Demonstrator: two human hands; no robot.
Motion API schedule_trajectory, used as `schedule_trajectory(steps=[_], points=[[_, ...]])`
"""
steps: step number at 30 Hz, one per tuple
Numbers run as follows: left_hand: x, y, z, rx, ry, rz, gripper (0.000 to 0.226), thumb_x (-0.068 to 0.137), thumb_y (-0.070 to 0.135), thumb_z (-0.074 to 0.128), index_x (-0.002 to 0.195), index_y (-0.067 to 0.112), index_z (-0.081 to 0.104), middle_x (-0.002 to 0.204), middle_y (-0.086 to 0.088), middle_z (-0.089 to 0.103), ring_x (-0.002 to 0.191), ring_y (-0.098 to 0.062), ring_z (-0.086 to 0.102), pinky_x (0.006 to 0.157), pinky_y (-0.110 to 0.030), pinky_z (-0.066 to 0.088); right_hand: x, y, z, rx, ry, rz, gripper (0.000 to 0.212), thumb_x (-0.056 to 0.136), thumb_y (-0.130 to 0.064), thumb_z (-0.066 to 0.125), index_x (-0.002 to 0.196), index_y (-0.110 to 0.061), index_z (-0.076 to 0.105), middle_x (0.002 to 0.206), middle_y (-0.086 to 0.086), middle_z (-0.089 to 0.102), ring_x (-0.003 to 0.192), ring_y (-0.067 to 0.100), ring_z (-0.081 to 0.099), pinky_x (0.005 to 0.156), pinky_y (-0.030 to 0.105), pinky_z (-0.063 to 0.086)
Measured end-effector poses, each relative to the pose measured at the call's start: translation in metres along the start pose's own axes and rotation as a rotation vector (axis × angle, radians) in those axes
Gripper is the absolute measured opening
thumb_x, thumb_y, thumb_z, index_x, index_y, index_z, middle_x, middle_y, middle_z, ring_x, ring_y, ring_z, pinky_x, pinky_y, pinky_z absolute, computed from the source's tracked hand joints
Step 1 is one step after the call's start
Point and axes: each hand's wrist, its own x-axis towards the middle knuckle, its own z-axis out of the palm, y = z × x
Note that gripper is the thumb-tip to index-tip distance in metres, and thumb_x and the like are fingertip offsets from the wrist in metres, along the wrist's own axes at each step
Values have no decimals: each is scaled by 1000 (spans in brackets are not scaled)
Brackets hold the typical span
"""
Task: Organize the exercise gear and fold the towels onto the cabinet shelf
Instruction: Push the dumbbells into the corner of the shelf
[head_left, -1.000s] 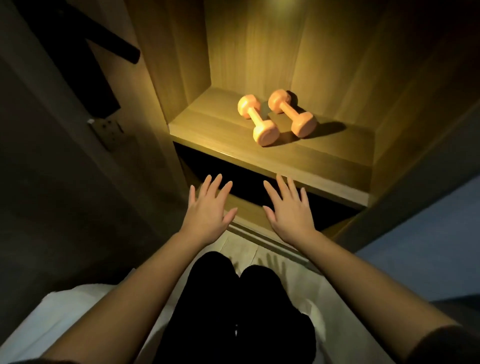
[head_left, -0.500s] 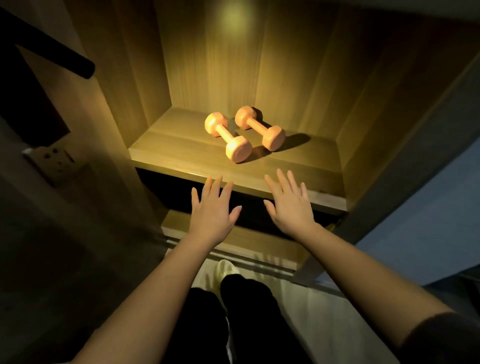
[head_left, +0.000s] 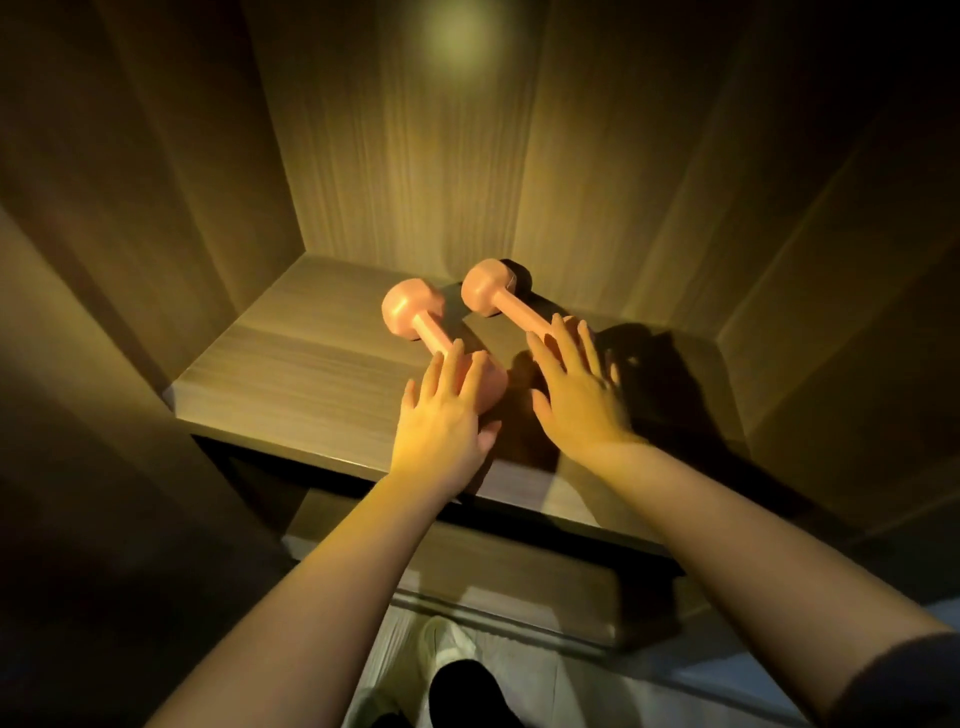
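Wooden shelf; left hand, right hand over dumbbells

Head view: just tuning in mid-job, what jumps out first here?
Two orange weights glow on the lit wooden shelf: the left dumbbell and right dumbbell, side by side. The left hand spreads open over the left one's near end, the right hand over the right one's; contact is unclear.

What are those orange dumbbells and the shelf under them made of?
Dumbbells: probably rubber or vinyl coated; the orange surface looks smooth and matte, with soft highlights and no metal glint. Shelf: wood or wood-look laminate, which I cannot tell; fine straight grain lines, satin finish.
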Motion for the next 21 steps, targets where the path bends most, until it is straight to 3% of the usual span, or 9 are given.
schedule_trajectory(steps=[4, 8, 10, 11, 15, 19, 21], points=[[24, -1, 4, 55, -10, -34, 77, 92, 37, 59, 154, 18, 16, 156, -8, 23, 132, -29, 38, 100, -41, 41, 17, 15, -1, 117, -41, 17, 80, 95, -11, 57, 157, -29, 8, 164, -1, -9, 149, 36, -11, 116, 55, 25], [31, -1, 0, 115, -26, -90, 65, 92, 27, 61, 146, 17, 27, 138, -9, 37, 117, -28, 46, 90, -38, 42, 22, 21, -9, 314, -15, 66, 64, 96, -7, 51, 151, -25, 26, 156, 4, 17, 138, 36, 32, 108, 52, 39], [31, -1, -4, 114, -46, -106, 63, 89, 25, 65, 141, 17, 31, 137, -9, 36, 116, -28, 47, 89, -38, 42, 23, 20, -15, 279, 13, 38, 63, 91, -3, 60, 144, -25, 36, 147, 3, 27, 129, 33, 39, 100, 44, 46], [31, -3, -7, 111, -60, -108, 63, 88, 23, 66, 140, 18, 32, 137, -9, 36, 116, -28, 47, 89, -38, 42, 24, 20, -18, 253, 15, 10, 64, 88, -3, 64, 143, -25, 39, 147, 2, 28, 129, 32, 37, 97, 40, 46], [23, -20, -26, 143, -106, -115, 61, 87, 16, 63, 140, 21, 35, 134, -8, 39, 117, -29, 47, 88, -40, 44, 20, 22, -25, 214, 7, -118, 67, 82, -9, 75, 140, -25, 44, 141, -4, 35, 125, 26, 35, 96, 42, 46], [12, -30, -37, 184, -112, -167, 63, 89, 15, 58, 145, 20, 30, 128, -9, 41, 115, -30, 47, 84, -41, 46, 17, 18, -25, 523, -138, -88, 71, 79, -15, 79, 140, -26, 44, 129, -2, 43, 115, 19, 45, 90, 32, 40], [7, -24, -35, 145, -134, -226, 67, 89, 26, 64, 146, 26, 27, 129, -9, 38, 116, -31, 46, 83, -41, 47, 14, 15, -22, 614, -210, -66, 74, 78, -19, 80, 139, -30, 41, 125, -1, 49, 114, 19, 50, 89, 32, 41]])
